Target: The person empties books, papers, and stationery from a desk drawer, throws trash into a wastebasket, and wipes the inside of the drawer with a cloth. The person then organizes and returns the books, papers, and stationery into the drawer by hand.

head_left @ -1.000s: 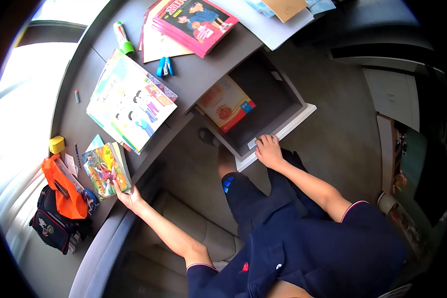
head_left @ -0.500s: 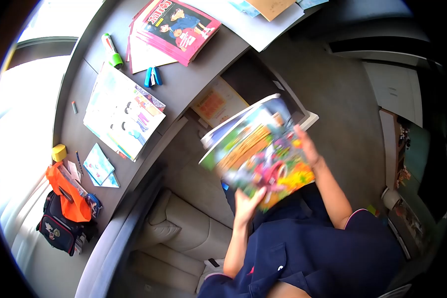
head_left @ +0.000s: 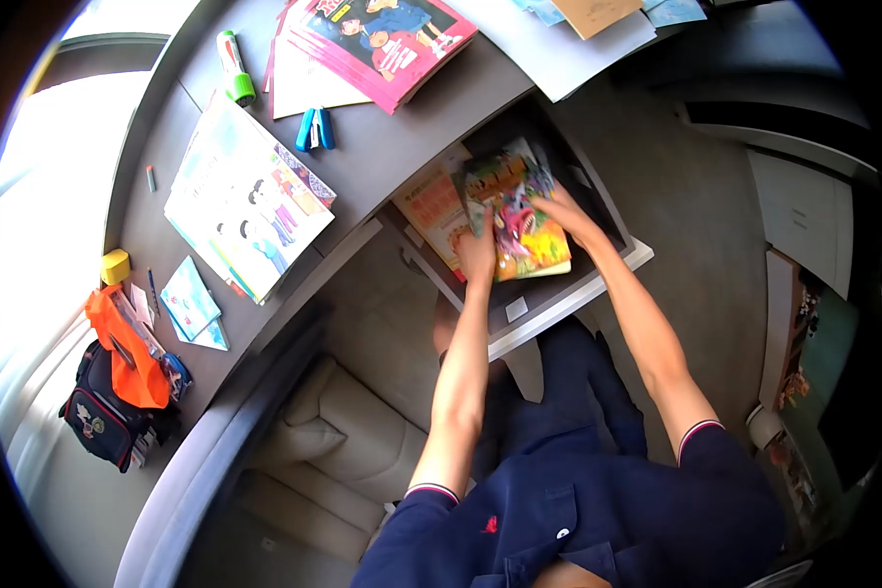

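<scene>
Access from above into drawer, desktop behind

Blue stapler, green-capped marker, yellow block, what seems an orange bag, dark backpack

Navy short-sleeved polo shirt, its sleeve hem edged with red and white stripes; small red chest emblem; pale round button; dark shorts below.

The left hand and right hand hold a bright book in the drawer; a blue stapler sits farther left.
</scene>
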The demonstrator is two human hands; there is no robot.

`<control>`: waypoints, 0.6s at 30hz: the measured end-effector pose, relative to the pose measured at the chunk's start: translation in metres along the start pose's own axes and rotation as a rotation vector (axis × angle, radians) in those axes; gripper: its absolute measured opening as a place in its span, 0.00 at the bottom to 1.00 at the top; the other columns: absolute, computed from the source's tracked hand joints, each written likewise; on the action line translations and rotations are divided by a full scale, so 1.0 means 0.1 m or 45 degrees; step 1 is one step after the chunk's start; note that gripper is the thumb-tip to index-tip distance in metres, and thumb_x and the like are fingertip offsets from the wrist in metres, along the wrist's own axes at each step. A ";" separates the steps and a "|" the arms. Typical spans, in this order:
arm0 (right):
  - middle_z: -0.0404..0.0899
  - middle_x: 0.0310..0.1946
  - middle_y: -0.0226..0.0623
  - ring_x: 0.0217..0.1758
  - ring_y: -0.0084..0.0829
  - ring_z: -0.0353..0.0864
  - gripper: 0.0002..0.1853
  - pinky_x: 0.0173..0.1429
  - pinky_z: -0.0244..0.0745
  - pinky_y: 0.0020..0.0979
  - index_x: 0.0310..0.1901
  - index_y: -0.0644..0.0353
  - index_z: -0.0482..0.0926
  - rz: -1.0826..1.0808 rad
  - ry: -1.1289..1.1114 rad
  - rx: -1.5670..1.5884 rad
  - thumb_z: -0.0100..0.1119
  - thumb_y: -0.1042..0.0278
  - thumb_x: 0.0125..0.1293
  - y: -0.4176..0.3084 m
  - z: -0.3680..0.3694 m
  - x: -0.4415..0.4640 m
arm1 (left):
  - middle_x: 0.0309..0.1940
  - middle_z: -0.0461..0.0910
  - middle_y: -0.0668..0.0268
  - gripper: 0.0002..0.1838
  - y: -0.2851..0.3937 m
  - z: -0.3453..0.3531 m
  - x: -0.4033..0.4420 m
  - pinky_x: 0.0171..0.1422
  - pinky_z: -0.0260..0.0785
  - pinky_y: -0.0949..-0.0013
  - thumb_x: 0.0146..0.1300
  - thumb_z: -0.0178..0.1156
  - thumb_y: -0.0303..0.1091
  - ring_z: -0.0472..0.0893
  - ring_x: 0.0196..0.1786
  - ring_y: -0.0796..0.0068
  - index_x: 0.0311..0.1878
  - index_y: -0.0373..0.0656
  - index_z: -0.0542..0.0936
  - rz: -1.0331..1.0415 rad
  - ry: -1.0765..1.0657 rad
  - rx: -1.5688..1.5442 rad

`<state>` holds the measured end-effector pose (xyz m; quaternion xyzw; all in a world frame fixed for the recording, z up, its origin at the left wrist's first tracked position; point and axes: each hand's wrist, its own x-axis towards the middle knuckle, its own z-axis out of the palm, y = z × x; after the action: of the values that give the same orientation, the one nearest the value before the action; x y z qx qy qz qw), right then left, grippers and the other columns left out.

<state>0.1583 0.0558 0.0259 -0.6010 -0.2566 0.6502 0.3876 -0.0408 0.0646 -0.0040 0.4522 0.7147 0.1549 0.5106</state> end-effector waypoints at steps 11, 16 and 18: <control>0.78 0.60 0.56 0.65 0.47 0.76 0.38 0.67 0.71 0.39 0.69 0.68 0.65 -0.359 0.109 -0.370 0.70 0.54 0.65 0.88 0.80 1.19 | 0.73 0.58 0.37 0.33 -0.04 -0.78 -0.64 0.77 0.55 0.50 0.69 0.62 0.41 0.61 0.74 0.37 0.69 0.29 0.65 0.437 0.355 0.585; 0.72 0.64 0.58 0.68 0.58 0.71 0.39 0.67 0.71 0.48 0.71 0.61 0.65 -0.543 0.376 -0.791 0.70 0.50 0.65 0.80 1.06 1.16 | 0.74 0.59 0.38 0.40 -0.93 -0.67 -0.91 0.80 0.50 0.54 0.70 0.63 0.44 0.60 0.77 0.43 0.74 0.30 0.58 -0.039 0.251 0.083; 0.69 0.66 0.57 0.68 0.60 0.70 0.38 0.66 0.71 0.50 0.70 0.59 0.68 -0.145 0.362 -1.353 0.70 0.50 0.63 0.41 1.07 1.02 | 0.72 0.62 0.40 0.37 -0.77 -0.49 -1.13 0.78 0.56 0.56 0.74 0.59 0.43 0.65 0.74 0.43 0.76 0.33 0.57 -0.060 0.131 -0.084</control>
<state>0.0474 0.1298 -0.0505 -0.7810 -0.5266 0.3215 0.0963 -0.1134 -0.0569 0.0310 0.4096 0.7451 0.1895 0.4912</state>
